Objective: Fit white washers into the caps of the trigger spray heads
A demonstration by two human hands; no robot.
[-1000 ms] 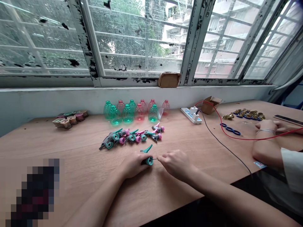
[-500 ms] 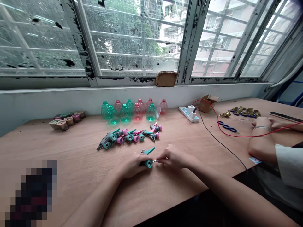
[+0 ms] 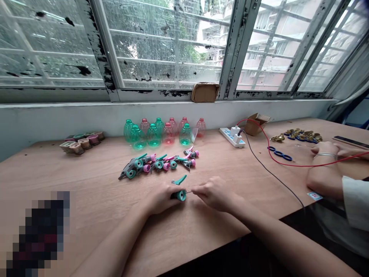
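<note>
My left hand point(image 3: 161, 198) is closed around a spray bottle trigger head point(image 3: 181, 195), dark grey with a teal collar and a teal lever. The collar's open end faces right, toward my other hand. My right hand point(image 3: 215, 192) pinches a thin, pale rod point(image 3: 189, 192) whose tip points at the collar; whether it goes inside I cannot tell. Beyond my hands lies a pile of trigger heads point(image 3: 158, 164) in grey, teal and pink. Behind that pile stand several clear green bottles point(image 3: 153, 136) and pink bottles point(image 3: 168, 134).
A power strip point(image 3: 232, 137) with plugs and cables lies right of the bottles, beside a cardboard box point(image 3: 255, 125). Small pots point(image 3: 83, 143) sit at the far left. At right, a co-worker's arm point(image 3: 323, 169) rests near blue rings point(image 3: 279, 154) and gold-coloured parts point(image 3: 305, 135).
My right hand has shifted slightly right and away from the collar, with more of the thin rod showing. My left hand keeps its hold on the trigger head. The whole view has shifted slightly.
</note>
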